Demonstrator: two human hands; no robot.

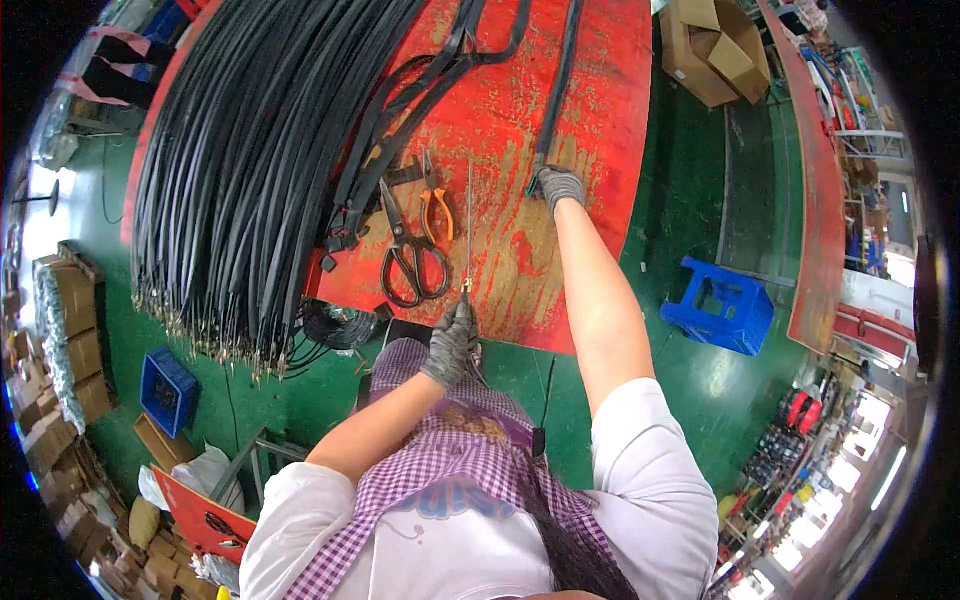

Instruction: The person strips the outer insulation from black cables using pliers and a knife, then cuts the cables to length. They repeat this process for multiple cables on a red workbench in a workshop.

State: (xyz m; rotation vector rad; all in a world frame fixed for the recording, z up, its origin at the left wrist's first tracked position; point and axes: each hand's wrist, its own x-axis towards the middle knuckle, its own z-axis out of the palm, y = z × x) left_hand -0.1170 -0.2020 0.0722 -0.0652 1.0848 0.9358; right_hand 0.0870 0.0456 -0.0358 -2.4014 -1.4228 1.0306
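My left hand, in a grey glove, is at the table's near edge. Its fingers are closed on the near end of a thin metal rod, which has a small brass-coloured piece by my fingertips. My right hand, gloved too, reaches farther out and is closed around the near end of a flat black sleeve running toward the far edge. Between my hands and to the left lie black-handled scissors and orange-handled pliers.
A thick bundle of black sleeved cables covers the left of the worn red table, metal ends hanging over its near edge. Loose black straps lie beside it. On the green floor stand a blue stool, a cardboard box and a blue crate.
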